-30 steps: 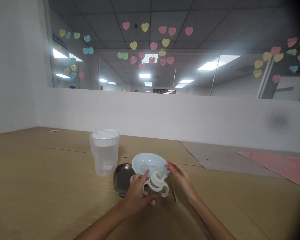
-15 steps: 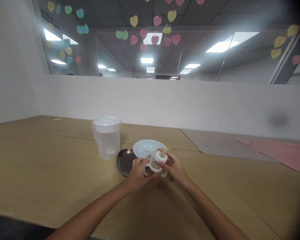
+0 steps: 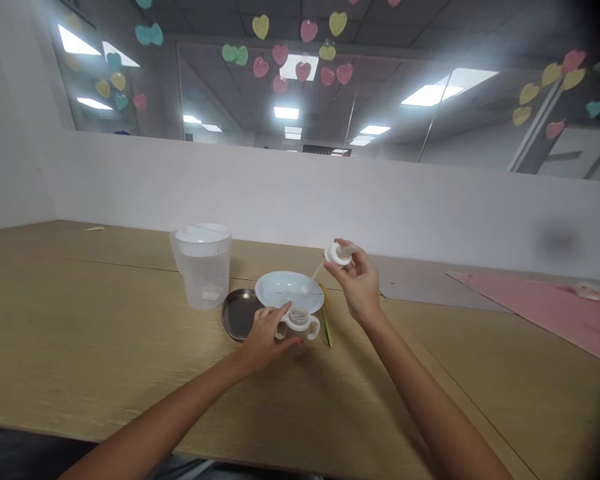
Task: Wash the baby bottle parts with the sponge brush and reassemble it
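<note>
Near the middle of the frame, the left hand point(image 3: 265, 331) is wrapped around a two-handled baby cup point(image 3: 299, 323) standing open on the wooden table point(image 3: 80, 347). Above and to its right, the right hand point(image 3: 357, 283) pinches the cup's white lid point(image 3: 337, 253), lifted clear, a straw hanging from it. Behind the cup sit a white bowl point(image 3: 290, 291), a steel dish point(image 3: 237, 313) and a lidded clear pitcher point(image 3: 203, 265); a green stick point(image 3: 326, 327) lies just right.
</note>
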Demonstrator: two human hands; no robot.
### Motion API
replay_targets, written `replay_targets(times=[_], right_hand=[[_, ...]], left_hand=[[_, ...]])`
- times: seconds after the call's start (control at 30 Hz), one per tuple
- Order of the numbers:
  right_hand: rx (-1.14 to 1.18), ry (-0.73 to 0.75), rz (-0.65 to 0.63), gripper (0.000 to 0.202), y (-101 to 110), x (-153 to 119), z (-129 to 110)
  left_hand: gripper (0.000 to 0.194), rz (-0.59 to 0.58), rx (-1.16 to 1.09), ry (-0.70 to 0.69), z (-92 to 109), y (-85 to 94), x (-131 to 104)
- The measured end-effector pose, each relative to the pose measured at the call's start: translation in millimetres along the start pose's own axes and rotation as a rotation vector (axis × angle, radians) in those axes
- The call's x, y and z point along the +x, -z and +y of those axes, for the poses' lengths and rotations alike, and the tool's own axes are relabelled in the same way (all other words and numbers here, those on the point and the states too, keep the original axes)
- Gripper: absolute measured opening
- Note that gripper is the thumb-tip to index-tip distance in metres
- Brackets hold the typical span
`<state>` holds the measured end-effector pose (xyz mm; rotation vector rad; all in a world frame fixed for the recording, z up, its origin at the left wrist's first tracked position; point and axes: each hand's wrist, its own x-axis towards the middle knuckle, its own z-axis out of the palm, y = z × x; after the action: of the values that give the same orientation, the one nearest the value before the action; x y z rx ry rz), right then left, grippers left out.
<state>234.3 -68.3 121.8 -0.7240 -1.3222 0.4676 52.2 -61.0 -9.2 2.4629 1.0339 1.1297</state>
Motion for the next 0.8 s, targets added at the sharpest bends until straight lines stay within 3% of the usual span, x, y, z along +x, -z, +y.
replay_targets(times=[0.1, 0.2, 0.33, 0.43, 0.57, 0.8], right_hand=[[-0.116, -0.026, -0.116, 0.044, 0, 20, 7], [-0.291, -0.09, -0.263, 0.043, 2, 29, 35], [-0.437, -0.095, -0.273, 0.045, 6, 30, 82], [-0.508, -0.057, -0.293, 0.041, 5, 27, 103], [-0.639, -0.021, -0.406, 0.038, -2, 19, 107], [-0.662, -0.223, -0.675, 0.038, -13, -1, 96]], left_hand=[[0.069, 0.018, 0.017, -0.008, 1, -0.2, -1], [0.065, 0.014, 0.016, -0.028, 2, 0.4, -2], [0.061, 0.019, 0.014, -0.041, 3, 2.0, -3], [0.061, 0.033, 0.025, -0.053, 5, 4.3, -3], [0.058, 0.019, 0.045, -0.062, 7, 6.9, -3], [0.058, 0.013, 0.064, -0.069, 5, 8.1, -3]])
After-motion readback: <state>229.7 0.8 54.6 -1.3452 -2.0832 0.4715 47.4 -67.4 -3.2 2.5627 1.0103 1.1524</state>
